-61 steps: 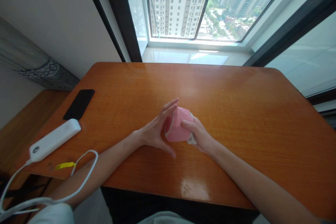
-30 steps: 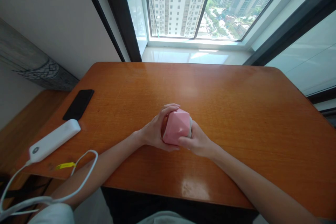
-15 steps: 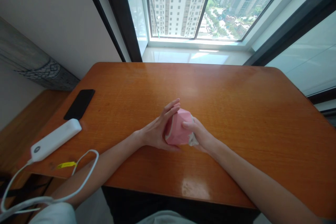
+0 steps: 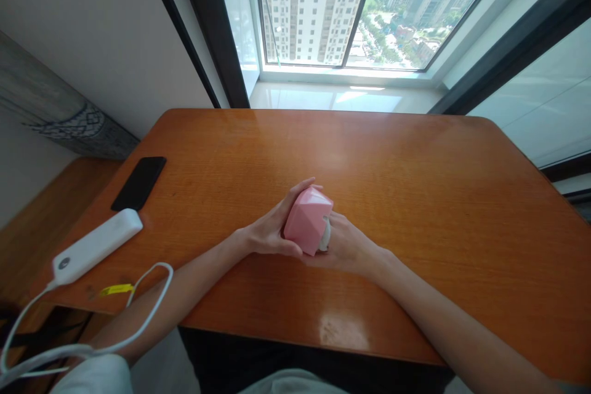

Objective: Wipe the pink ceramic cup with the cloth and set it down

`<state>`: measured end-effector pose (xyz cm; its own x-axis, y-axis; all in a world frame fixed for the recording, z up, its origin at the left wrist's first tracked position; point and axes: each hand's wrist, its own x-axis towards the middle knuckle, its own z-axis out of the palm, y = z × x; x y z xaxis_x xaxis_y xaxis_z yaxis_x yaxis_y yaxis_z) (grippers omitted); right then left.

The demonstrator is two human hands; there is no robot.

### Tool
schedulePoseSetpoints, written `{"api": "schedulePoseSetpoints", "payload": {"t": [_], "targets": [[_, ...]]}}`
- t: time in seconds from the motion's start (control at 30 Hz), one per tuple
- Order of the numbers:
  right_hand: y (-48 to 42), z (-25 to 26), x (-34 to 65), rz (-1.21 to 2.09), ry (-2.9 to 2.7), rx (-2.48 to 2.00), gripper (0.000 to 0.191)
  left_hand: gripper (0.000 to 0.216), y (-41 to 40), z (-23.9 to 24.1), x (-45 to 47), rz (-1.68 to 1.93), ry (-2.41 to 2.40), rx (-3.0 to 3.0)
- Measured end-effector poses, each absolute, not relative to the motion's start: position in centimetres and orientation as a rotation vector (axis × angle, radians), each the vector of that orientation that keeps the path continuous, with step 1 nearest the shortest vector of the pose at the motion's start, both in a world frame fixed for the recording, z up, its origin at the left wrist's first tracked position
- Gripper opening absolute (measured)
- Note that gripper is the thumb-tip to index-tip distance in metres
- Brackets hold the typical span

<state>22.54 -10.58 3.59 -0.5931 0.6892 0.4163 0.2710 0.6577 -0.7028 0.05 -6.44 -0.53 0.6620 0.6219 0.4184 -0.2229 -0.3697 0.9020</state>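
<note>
A pink faceted object (image 4: 308, 220), with flat angled sides, is held above the wooden table near its front edge. My left hand (image 4: 277, 225) is closed around its left side, thumb below and fingers along the far side. On the right, my right hand (image 4: 348, 243) presses against the object, its fingers mostly hidden behind and under it. A piece of white cloth or tissue (image 4: 325, 236) shows between the right hand and the pink surface. What kind of thing the pink object is, I cannot tell.
The brown wooden table (image 4: 415, 209) stretches to a window. At the left lie a black phone (image 4: 139, 183) and a white power strip (image 4: 98, 246). Its white cable (image 4: 161, 301), with a yellow tag (image 4: 116, 290), loops over my left forearm.
The pink object has turned in my hands and shifted slightly left. My right thumb has left its near face, and the right hand has slid lower and left, with less of the white cloth showing.
</note>
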Motion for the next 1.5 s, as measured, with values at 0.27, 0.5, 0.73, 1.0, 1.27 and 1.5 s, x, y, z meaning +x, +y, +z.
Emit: {"api": "schedulePoseSetpoints", "payload": {"t": [0.27,0.5,0.73,1.0,1.27,1.5], "targets": [[-11.0,4.4,21.7,1.929,-1.009,-0.874,0.066,0.153,-6.5,-0.5,0.6,1.187,0.347,2.174],[-10.8,2.9,22.5,0.855,-2.254,-0.746,0.050,0.143,-6.9,-0.8,0.4,0.977,0.352,1.773],[-10.8,4.0,22.5,1.137,-1.976,-0.864,0.030,0.153,-6.3,-0.7,0.3,0.972,0.293,1.816],[-11.0,3.5,22.0,1.692,-1.409,-0.861,0.067,0.140,-6.9,-0.7,0.5,1.156,0.449,1.991],[-10.8,4.6,22.7,0.932,-2.090,-0.837,0.027,0.143,-6.5,-0.5,0.5,0.907,0.320,1.692],[-10.7,4.8,22.1,1.791,-1.221,-0.910,0.059,0.153,-6.4,-0.7,0.6,1.145,0.400,2.119]]}}
